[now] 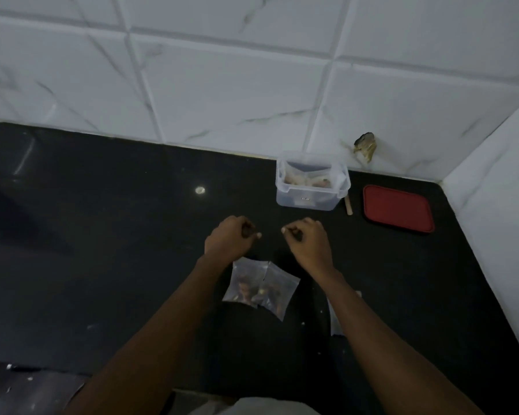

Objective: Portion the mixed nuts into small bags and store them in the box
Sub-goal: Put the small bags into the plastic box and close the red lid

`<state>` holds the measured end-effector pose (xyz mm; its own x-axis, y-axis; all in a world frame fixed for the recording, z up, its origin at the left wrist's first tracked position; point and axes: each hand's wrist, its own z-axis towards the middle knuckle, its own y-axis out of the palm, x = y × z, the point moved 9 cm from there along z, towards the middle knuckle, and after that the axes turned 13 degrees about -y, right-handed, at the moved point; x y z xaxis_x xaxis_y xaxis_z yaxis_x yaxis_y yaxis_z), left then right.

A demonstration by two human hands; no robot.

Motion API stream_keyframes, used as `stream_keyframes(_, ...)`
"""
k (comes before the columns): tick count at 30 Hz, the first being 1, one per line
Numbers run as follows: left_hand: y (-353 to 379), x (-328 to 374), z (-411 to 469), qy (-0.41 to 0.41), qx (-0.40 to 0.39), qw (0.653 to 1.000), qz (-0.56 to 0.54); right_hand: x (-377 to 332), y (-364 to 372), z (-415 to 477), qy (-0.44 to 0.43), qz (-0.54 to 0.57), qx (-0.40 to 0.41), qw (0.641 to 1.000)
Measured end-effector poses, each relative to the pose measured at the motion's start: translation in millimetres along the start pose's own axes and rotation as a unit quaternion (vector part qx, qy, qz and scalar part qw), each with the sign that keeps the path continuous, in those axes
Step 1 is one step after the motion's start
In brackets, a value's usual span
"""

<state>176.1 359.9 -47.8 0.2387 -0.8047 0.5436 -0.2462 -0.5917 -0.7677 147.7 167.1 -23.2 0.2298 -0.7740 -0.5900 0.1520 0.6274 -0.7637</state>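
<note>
Two bags (259, 284) between hands (270, 238)

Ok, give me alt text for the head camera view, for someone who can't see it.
Two bare hands, left and right, are held closed above a black counter, with two small clear bags of nuts lying between the forearms. Behind them by the tiled wall stand an open clear plastic box and its red lid.

Two small clear plastic bags of mixed nuts (259, 287) lie flat on the black counter, side by side and touching. Farther back, against the tiled wall, the clear plastic storage box (312, 187) stands upright, lid off, with pale contents showing inside.
</note>
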Motion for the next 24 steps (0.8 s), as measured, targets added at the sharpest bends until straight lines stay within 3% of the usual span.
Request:
stream_keyframes(6, 24, -31, -8, 0.029, -0.100, 0.985, 0.136, -18, 41, -28, 0.002, -0.005, -0.099, 0.995)
stream_keyframes(11, 26, -31, -5, 0.053, -0.113, 0.988, 0.094, -29, 57, -41, -0.010, -0.037, -0.181, 0.983)
stream_keyframes(13, 27, -26, -7, 0.047, -0.141, 0.989, 0.019, -28, 61, -42, -0.002, -0.048, -0.206, 0.977)
stream_keyframes(15, 25, -24, -11, 0.018, -0.176, 0.980, -0.095, -26, 58, -40, 0.031, -0.010, -0.187, 0.982)
stream_keyframes(17, 19, -18, -15, 0.004, -0.186, 0.961, -0.205, -24, 53, -39, 0.093, 0.102, -0.146, 0.980)
stream_keyframes(20, 15, -14, -21, -0.021, -0.194, 0.916, -0.351, -20, 49, -38, 0.178, 0.274, -0.074, 0.942)
stream_keyframes(22, 21, -11, -25, -0.028, -0.232, 0.901, -0.365, -14, 46, -38, 0.231, 0.345, -0.015, 0.910)
stream_keyframes(24, 28, -7, -29, -0.001, -0.264, 0.917, -0.299, -7, 43, -41, 0.281, 0.385, 0.043, 0.878)
